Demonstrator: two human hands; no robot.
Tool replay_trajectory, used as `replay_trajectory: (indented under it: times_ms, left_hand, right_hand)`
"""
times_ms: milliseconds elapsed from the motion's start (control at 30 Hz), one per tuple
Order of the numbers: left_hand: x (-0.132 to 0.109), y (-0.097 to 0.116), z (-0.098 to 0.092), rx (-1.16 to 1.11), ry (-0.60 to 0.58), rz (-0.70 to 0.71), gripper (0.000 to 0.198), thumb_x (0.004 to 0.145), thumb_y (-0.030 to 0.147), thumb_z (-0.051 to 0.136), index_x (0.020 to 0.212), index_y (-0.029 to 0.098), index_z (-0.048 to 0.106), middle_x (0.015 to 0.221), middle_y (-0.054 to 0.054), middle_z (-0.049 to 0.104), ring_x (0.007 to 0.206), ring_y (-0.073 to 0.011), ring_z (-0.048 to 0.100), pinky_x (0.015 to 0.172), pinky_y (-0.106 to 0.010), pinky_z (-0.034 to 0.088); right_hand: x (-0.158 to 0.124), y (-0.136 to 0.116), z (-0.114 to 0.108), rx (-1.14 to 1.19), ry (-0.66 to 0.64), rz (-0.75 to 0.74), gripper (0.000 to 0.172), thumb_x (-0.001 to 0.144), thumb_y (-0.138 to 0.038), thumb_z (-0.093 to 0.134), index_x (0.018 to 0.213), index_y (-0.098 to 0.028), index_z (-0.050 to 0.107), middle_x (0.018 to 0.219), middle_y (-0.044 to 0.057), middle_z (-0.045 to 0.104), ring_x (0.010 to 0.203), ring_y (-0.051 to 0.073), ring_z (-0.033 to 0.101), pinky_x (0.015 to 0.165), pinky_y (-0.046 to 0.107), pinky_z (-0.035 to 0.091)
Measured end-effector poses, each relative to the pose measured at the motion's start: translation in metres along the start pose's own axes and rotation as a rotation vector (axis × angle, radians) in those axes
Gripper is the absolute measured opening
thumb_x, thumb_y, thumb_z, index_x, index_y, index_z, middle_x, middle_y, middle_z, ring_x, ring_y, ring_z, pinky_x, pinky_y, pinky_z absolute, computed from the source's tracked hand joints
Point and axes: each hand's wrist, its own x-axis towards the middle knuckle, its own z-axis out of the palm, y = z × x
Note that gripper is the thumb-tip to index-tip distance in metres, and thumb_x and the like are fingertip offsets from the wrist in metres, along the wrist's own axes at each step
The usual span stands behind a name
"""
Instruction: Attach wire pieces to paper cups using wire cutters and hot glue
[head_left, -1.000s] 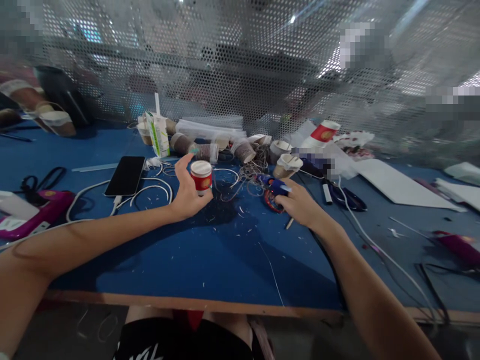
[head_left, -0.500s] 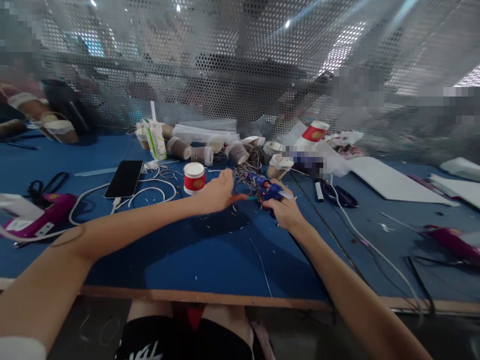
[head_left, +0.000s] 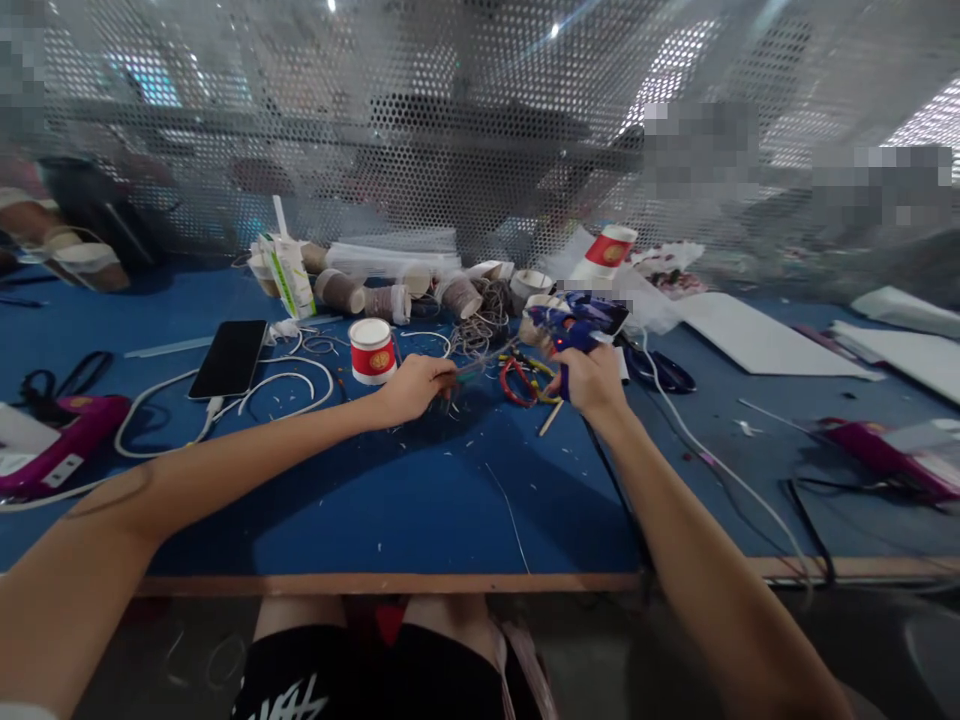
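Note:
My right hand [head_left: 592, 383] is closed around the grip of a blue glue gun [head_left: 576, 334], on which a small red light shows. My left hand [head_left: 416, 388] is pinched shut, palm down, over the table; what it holds is thin and blurred, with a greenish bit near the fingertips. A faint, thin strand runs from these fingers toward the gun. Between the hands lie pliers [head_left: 516, 384] with red and yellow handles. A red and white paper cup [head_left: 373, 352] stands just behind my left hand. Beside the pliers lies a short wooden stick [head_left: 550, 418].
Several twine-wrapped cups [head_left: 386, 303] and a tangle of grey cord [head_left: 487, 310] lie at the back. At left are a phone [head_left: 229, 358], a white cable and a magenta tool [head_left: 67, 440]. White sheets [head_left: 772, 338] and another magenta tool [head_left: 889, 455] lie at right.
My right hand has moved right with the glue gun, away from my left hand, and the gun has turned. The pliers between them now show. The view has shifted slightly.

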Motion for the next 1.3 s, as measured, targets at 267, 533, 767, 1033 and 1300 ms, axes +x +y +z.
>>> replay_trajectory:
  times_ms: [267,533,767,1033,1300]
  left_hand:
    - [-0.015,-0.009,-0.003,0.295,-0.065,0.138,0.02,0.08,0.009,0.054,0.097,0.013,0.062,0.09,-0.008,0.07,0.082,-0.0187,0.067,0.076,-0.031,0.052]
    - [-0.064,0.016,-0.029,0.506,-0.063,0.331,0.079,0.07,0.009,0.061,0.141,0.023,0.029,0.147,-0.015,0.033,0.129,-0.0337,0.044,0.095,-0.042,0.05]
    - [-0.072,-0.029,-0.022,0.253,0.806,0.025,0.086,0.058,0.023,0.078,0.128,0.02,0.028,0.129,-0.014,0.035,0.123,-0.033,0.04,0.103,-0.056,0.038]
    - [-0.027,-0.059,-0.023,-0.283,0.768,-0.377,0.092,0.043,0.024,0.085,0.117,0.02,0.03,0.11,-0.008,0.051,0.106,-0.0255,0.057,0.098,-0.051,0.044]
    - [-0.01,-0.061,-0.011,-0.414,0.462,-0.158,0.071,0.052,0.019,0.078,0.11,0.018,0.037,0.116,-0.012,0.058,0.113,-0.0251,0.058,0.103,-0.047,0.042]
  right_hand:
    - [0.0,-0.008,-0.004,0.082,0.281,0.085,0.015,0.068,-0.03,0.051,0.06,-0.021,0.059,0.035,-0.002,0.045,0.042,0.019,0.055,0.045,0.033,0.045]
    - [-0.009,-0.008,0.008,0.105,0.172,0.061,0.02,0.069,-0.032,0.052,0.052,-0.022,0.053,0.035,-0.001,0.045,0.037,0.017,0.049,0.039,0.032,0.041]
    - [-0.016,0.0,0.022,0.204,0.001,0.005,0.015,0.07,-0.031,0.054,0.06,-0.021,0.056,0.035,-0.003,0.048,0.033,0.016,0.048,0.038,0.032,0.042]
    - [-0.023,0.004,0.035,0.302,-0.071,-0.049,0.017,0.072,-0.037,0.061,0.066,-0.022,0.056,0.035,-0.006,0.048,0.033,0.014,0.049,0.038,0.03,0.044]
    - [-0.032,0.011,0.048,0.46,-0.125,0.055,0.032,0.071,-0.042,0.063,0.05,-0.022,0.05,0.034,-0.004,0.046,0.029,0.013,0.046,0.032,0.028,0.043]
